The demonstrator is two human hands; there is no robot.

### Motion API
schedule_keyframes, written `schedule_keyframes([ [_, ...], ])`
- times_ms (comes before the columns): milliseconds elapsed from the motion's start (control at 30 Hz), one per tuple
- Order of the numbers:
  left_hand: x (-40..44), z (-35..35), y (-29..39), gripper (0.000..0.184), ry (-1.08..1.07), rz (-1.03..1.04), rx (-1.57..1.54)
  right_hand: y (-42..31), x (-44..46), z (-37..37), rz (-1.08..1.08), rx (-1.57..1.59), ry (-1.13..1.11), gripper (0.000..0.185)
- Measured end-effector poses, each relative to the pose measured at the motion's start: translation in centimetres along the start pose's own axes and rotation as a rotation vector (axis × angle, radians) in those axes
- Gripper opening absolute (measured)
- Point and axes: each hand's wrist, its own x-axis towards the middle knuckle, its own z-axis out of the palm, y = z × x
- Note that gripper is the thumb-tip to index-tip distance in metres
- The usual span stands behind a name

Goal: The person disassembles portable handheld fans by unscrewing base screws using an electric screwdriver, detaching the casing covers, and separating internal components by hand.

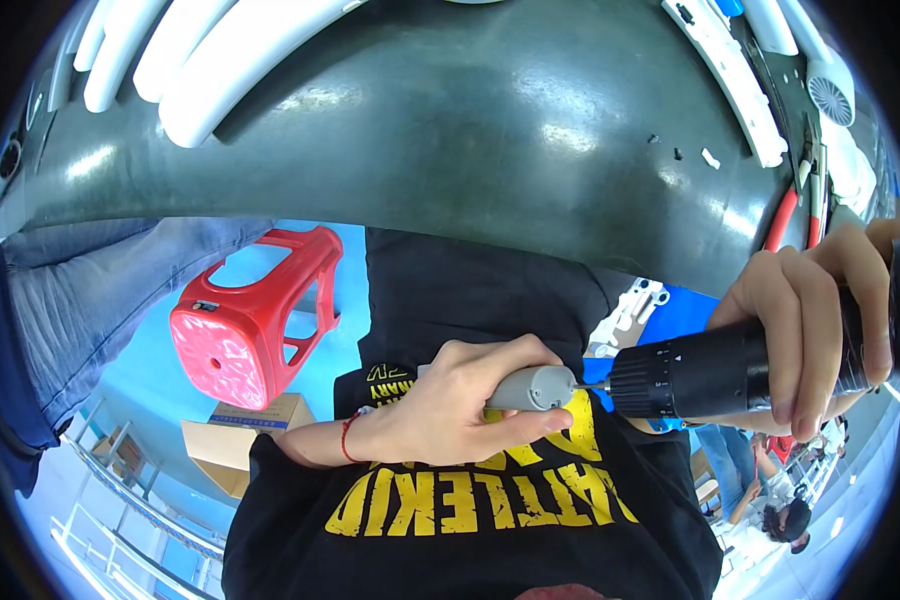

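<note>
Close to my black shirt, my left hand [470,400] is wrapped round a grey cylindrical part [538,388], whose end faces right. A red string circles that wrist. My right hand [810,335] grips a black electric screwdriver [685,375] lying roughly level and pointing left. Its thin bit [590,385] meets the end face of the grey part, though the exact contact spot is too small to make out.
A dark green table [390,130] spans the top, with white curved parts [240,60] at left and a white strip [735,80] at right. Red-handled pliers [782,218] lie near its right edge. A red stool [225,350], an open carton [220,445] and people [780,515] are beyond.
</note>
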Motion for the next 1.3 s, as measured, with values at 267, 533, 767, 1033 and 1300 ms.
schedule_keyframes([
  [267,0.2,-0.2,0.1,0.031,0.004,0.006,-0.007,-0.4,-0.5,-0.3,0.071,0.084,0.065,0.035],
  [533,0.1,0.0,0.2,0.029,-0.003,-0.011,-0.023,0.5,-0.3,-0.1,-0.076,0.141,-0.006,0.030],
  [767,0.1,-0.1,0.3,0.029,0.005,0.010,-0.020,0.6,0.8,-1.0,-0.109,0.078,-0.202,0.031],
  [1033,0.1,-0.2,0.2,0.029,-0.006,-0.019,-0.003,0.3,0.8,-1.0,-0.031,0.060,-0.171,0.035],
  [1300,0.3,-0.4,0.4,0.029,-0.022,-0.020,-0.001,0.0,1.0,-0.7,0.060,0.033,-0.132,0.040],
])
